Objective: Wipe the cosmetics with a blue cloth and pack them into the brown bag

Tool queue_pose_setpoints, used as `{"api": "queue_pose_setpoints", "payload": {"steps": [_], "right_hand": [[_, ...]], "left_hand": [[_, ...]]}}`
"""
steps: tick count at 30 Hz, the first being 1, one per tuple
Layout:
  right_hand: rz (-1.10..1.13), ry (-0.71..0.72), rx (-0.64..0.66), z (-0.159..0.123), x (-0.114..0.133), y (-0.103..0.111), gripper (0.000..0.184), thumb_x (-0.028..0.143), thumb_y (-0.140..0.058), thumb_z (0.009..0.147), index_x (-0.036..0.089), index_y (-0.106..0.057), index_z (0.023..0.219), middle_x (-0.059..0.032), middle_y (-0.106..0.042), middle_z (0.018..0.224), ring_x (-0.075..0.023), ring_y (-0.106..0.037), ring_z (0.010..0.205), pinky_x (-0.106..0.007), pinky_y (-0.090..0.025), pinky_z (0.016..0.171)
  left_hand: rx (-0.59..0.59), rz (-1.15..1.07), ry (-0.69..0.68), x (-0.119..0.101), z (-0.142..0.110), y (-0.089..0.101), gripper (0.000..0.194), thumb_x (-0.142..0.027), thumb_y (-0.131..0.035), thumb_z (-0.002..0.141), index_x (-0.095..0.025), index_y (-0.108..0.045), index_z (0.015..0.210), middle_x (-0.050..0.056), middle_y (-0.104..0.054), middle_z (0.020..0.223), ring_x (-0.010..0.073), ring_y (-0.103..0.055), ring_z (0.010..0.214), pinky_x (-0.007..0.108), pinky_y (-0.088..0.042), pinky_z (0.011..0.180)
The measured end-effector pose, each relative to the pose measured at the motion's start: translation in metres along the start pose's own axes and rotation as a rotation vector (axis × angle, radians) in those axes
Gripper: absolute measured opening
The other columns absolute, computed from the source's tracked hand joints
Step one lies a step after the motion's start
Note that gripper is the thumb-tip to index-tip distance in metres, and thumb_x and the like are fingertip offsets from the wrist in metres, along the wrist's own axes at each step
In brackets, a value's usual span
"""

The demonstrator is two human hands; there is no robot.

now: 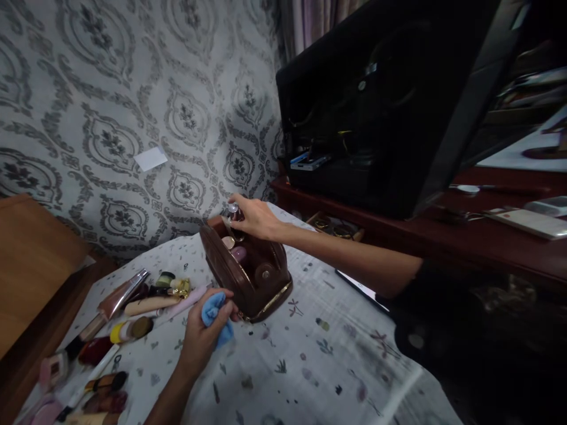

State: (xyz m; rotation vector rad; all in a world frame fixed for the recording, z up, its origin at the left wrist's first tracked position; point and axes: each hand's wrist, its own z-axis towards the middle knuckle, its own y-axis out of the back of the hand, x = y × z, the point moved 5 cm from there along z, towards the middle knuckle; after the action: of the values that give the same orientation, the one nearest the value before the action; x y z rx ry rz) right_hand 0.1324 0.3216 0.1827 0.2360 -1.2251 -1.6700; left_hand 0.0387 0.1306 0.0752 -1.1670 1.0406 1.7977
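Note:
A brown zip-up makeup bag [224, 268] stands open on the patterned cloth, with a pinkish round-ended item [239, 254] and a pale round item [228, 242] inside. At the bag's far end my right hand [259, 219] pinches a small shiny bottle [235, 216] at the opening; its lower part is hard to make out. My left hand [199, 333] is closed round a crumpled blue cloth [214, 308], its fingertips at the near left corner of the bag.
Many cosmetics lie left of the bag, among them a pink tube [121, 295] and a yellow-banded bottle [132, 330]. A phone-like slab [361, 288] lies under my right forearm. A black glossy cabinet [354, 118] stands at the right, and a wooden panel [38, 265] at the left.

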Motion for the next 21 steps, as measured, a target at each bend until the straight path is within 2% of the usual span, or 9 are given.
{"api": "queue_pose_setpoints", "payload": {"steps": [5,9,15,17,21], "right_hand": [[-0.116,-0.039,0.172,0.017,0.001,-0.025,0.026,0.026,-0.06,0.085,0.016,-0.064,0.109,-0.0121,-0.07,0.111,-0.0269,-0.064,0.105,-0.029,-0.047,0.08],[-0.115,-0.056,0.266,0.024,0.007,-0.04,0.031,0.017,-0.062,0.082,0.014,-0.065,0.113,-0.0145,-0.068,0.119,-0.027,-0.064,0.111,-0.028,-0.05,0.085],[-0.073,-0.121,0.369,0.034,-0.001,-0.062,0.029,0.017,-0.065,0.084,0.013,-0.068,0.113,-0.0153,-0.069,0.118,-0.0262,-0.065,0.111,-0.028,-0.051,0.089],[-0.062,-0.168,0.398,0.037,-0.008,-0.07,0.027,0.021,-0.066,0.086,0.012,-0.068,0.111,-0.0157,-0.069,0.115,-0.0253,-0.066,0.109,-0.03,-0.052,0.088],[-0.045,-0.214,0.422,0.04,-0.014,-0.08,0.031,0.032,-0.062,0.092,0.011,-0.063,0.115,-0.0114,-0.066,0.116,-0.0216,-0.066,0.104,-0.04,-0.055,0.089]], "left_hand": [[-0.161,0.338,-0.26,-0.046,0.031,0.019,0.02,-0.037,-0.064,0.084,-0.018,-0.065,0.09,0.002,-0.067,0.08,0.0163,-0.063,0.074,0.025,-0.049,0.071],[-0.156,0.522,-0.415,-0.071,0.053,0.015,0.016,-0.034,-0.062,0.085,-0.019,-0.066,0.091,0.002,-0.069,0.086,0.0164,-0.063,0.077,0.025,-0.047,0.074],[-0.083,0.524,-0.445,-0.067,0.046,0.001,0.013,-0.031,-0.059,0.088,-0.02,-0.065,0.088,0.001,-0.065,0.082,0.0147,-0.059,0.073,0.024,-0.045,0.071],[-0.071,0.512,-0.439,-0.062,0.041,0.002,0.013,-0.031,-0.058,0.089,-0.019,-0.065,0.087,0.002,-0.065,0.084,0.0152,-0.059,0.075,0.024,-0.045,0.071],[-0.097,0.527,-0.411,-0.061,0.04,0.011,0.015,-0.033,-0.057,0.089,-0.019,-0.065,0.088,0.003,-0.066,0.085,0.0158,-0.06,0.076,0.025,-0.045,0.072]]}}
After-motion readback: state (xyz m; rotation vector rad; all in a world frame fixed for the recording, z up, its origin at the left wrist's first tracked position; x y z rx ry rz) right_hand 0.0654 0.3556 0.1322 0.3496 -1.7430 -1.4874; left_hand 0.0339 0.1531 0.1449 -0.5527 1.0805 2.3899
